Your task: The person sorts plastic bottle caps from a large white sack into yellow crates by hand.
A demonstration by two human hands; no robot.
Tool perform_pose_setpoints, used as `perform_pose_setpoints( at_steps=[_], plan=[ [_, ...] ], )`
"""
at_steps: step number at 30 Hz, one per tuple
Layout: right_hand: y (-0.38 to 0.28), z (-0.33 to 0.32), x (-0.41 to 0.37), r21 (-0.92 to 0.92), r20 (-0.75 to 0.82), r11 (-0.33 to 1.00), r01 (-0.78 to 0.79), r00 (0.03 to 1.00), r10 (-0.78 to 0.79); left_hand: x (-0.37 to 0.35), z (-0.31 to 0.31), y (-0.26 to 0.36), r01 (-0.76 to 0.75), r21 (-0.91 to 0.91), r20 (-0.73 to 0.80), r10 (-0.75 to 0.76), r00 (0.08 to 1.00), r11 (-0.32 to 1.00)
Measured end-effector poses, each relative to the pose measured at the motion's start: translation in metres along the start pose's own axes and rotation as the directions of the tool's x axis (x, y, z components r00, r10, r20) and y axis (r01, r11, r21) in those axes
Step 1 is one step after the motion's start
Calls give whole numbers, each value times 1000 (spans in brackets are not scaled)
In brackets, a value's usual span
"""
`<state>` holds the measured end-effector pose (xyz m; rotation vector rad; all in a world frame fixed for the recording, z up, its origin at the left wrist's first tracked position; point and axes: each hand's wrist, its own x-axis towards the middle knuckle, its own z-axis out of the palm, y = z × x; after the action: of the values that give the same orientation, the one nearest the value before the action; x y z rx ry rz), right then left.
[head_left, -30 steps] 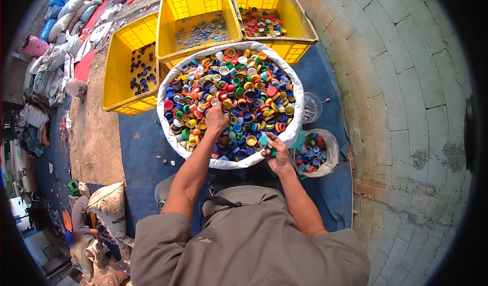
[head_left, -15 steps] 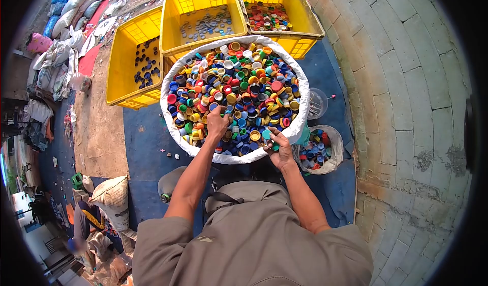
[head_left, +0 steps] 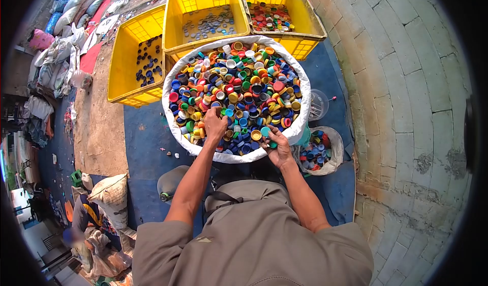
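Note:
A wide round sack with a white rolled rim [head_left: 169, 121] stands in front of me, heaped with bottle caps [head_left: 239, 83] of many colours. Over the near left part of the heap is my left hand [head_left: 215, 126], fingers bent and slightly apart. A light blue cap [head_left: 229, 113] and a bit of green lie right by its fingertips. At the near right rim, my right hand [head_left: 278, 148] grips a teal bottle cap [head_left: 265, 131] between thumb and fingers. A green cap [head_left: 273, 145] shows against its palm.
Yellow crates stand behind the sack: the left crate [head_left: 116, 83] has dark caps, the middle crate [head_left: 175, 37] pale ones, the right crate [head_left: 310, 24] red and mixed. A smaller bag [head_left: 334, 156] of caps and a clear tub [head_left: 319, 105] sit right, near a wall [head_left: 396, 108]. Another person [head_left: 81, 217] is lower left.
My left hand has drawn back slightly to the left, and its fingers have loosened beside the light blue cap. My right hand keeps the teal cap in nearly the same place.

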<state>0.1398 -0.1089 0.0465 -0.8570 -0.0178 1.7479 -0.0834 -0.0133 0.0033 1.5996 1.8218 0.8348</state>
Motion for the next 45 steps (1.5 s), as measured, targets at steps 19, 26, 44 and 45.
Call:
perform_pose_setpoints(
  at_steps=[19, 26, 44, 45],
  plan=[
    [-8, -14, -7, -30, -65, 999, 20, 998, -22, -5, 34, 31, -120, 115, 151, 102, 983, 986],
    [-14, -15, -12, -38, -102, 999, 22, 994, -26, -5, 43, 24, -82, 107, 154, 65, 986, 991],
    [-11, -23, -8, -4, -148, 999, 53, 988, -53, -17, 30, 23, -104, 78, -33, 106, 994, 992],
    [-10, -24, -7, 0, -137, 998, 57, 989, -56, -19, 28, 22, -113, 72, -17, 114, 993, 991]
  ],
)
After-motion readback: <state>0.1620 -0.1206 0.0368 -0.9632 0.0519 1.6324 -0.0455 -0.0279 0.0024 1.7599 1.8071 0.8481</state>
